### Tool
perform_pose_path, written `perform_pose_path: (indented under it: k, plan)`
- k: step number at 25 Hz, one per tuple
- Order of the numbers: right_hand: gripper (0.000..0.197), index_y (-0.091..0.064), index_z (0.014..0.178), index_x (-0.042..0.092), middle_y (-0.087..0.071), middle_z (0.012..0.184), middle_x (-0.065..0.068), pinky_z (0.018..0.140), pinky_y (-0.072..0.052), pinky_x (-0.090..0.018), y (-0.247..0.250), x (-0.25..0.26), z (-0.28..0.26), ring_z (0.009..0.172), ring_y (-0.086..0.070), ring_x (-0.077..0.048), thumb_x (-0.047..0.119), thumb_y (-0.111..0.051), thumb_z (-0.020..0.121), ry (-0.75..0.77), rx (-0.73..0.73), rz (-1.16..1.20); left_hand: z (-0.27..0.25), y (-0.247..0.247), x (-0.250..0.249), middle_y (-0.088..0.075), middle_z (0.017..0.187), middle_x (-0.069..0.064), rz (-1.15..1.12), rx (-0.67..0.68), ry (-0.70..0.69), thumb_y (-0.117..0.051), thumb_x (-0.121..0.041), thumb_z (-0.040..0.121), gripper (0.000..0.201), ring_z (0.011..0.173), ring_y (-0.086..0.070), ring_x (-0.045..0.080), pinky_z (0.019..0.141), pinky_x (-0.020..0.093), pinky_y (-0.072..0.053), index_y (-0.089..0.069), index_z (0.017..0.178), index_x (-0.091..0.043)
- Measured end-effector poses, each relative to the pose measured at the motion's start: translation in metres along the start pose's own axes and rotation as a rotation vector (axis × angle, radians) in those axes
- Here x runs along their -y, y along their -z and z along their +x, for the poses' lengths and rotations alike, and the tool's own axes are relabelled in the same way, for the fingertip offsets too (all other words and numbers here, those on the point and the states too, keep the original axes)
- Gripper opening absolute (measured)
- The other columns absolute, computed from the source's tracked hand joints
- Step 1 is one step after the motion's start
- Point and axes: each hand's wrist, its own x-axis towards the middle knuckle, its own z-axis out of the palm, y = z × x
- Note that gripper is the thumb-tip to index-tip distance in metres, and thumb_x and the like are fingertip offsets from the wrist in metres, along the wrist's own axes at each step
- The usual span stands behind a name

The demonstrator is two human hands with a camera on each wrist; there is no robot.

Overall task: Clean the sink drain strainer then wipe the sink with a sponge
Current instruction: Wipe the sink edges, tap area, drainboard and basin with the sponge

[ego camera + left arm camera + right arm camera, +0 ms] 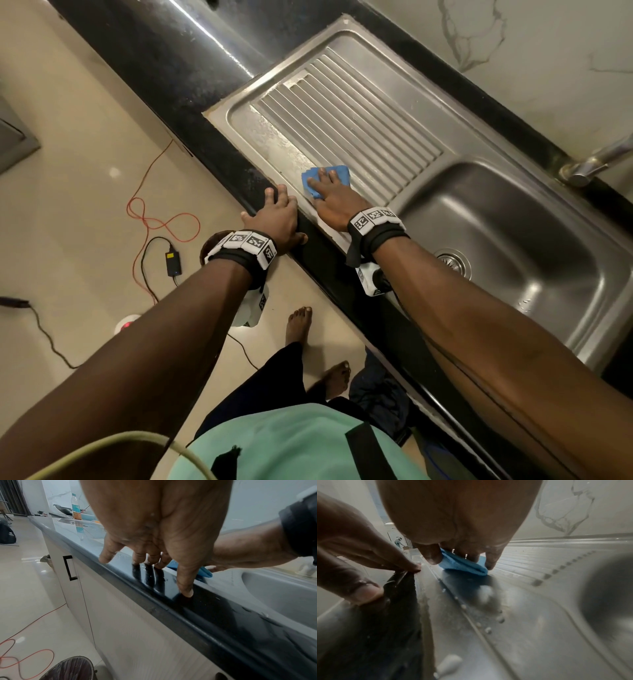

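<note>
A blue sponge [342, 172] lies on the near edge of the steel sink's ribbed drainboard [359, 113]. My right hand [329, 195] presses down on it, fingers spread over its top. In the right wrist view the sponge [467, 566] is folded between the thumb and fingers of my right hand [461, 562]. Soapy drops dot the wet steel around it. My left hand [279, 216] rests with straight fingers on the black counter edge [214, 608], holding nothing. The drain strainer [452, 262] sits in the basin [513, 240], partly behind my right forearm.
The tap [596, 161] stands at the back right of the basin. A lined bin [68, 669] is on the floor below the counter. Red and black cables [164, 222] lie on the floor tiles. A bottle [76, 507] and dishes stand far along the counter.
</note>
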Motion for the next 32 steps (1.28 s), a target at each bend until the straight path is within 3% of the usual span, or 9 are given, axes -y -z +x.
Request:
perform_pose_path:
  k: [7,12,23,32]
  plan:
    - [0.055,-0.021,0.159,0.030,-0.002,0.168,0.006,0.125,-0.013,-0.045,-0.014,-0.017,-0.036,0.154,0.003,-0.015,0.030,-0.036,0.105,0.086,0.019,0.007,-0.001,0.003,-0.002,0.016,0.176,0.004,-0.003,0.013,0.002,-0.067,-0.043,0.101,0.094,0.163,0.011,0.032,0.120,0.079,-0.017,-0.009,0.168,-0.013]
    - [0.055,-0.021,0.158,0.031,-0.004,0.167,0.009,0.124,-0.018,-0.049,-0.026,-0.040,-0.079,0.154,0.000,-0.013,0.033,-0.036,0.105,0.065,-0.003,0.028,0.002,0.000,0.003,0.016,0.176,0.004,0.002,0.001,-0.002,-0.069,-0.043,0.099,0.096,0.163,0.010,0.034,0.120,0.079,-0.017,-0.010,0.168,-0.014]
    - [0.051,-0.026,0.157,0.034,-0.009,0.166,0.015,0.122,-0.015,-0.040,-0.064,-0.050,-0.153,0.153,-0.004,-0.007,0.035,-0.037,0.107,-0.127,-0.141,0.295,0.006,-0.003,0.008,0.010,0.177,0.006,-0.001,-0.052,-0.047,-0.072,-0.044,0.096,0.095,0.163,0.007,0.036,0.120,0.078,-0.021,-0.017,0.167,-0.014]
    - [0.054,-0.022,0.158,0.028,-0.011,0.167,0.010,0.123,-0.015,-0.048,-0.089,-0.029,-0.165,0.154,-0.005,-0.010,0.029,-0.034,0.106,-0.227,-0.244,0.131,0.010,-0.006,0.008,0.010,0.177,0.007,-0.007,-0.073,-0.064,-0.073,-0.044,0.096,0.092,0.163,0.007,0.038,0.117,0.082,-0.019,-0.022,0.166,-0.013]
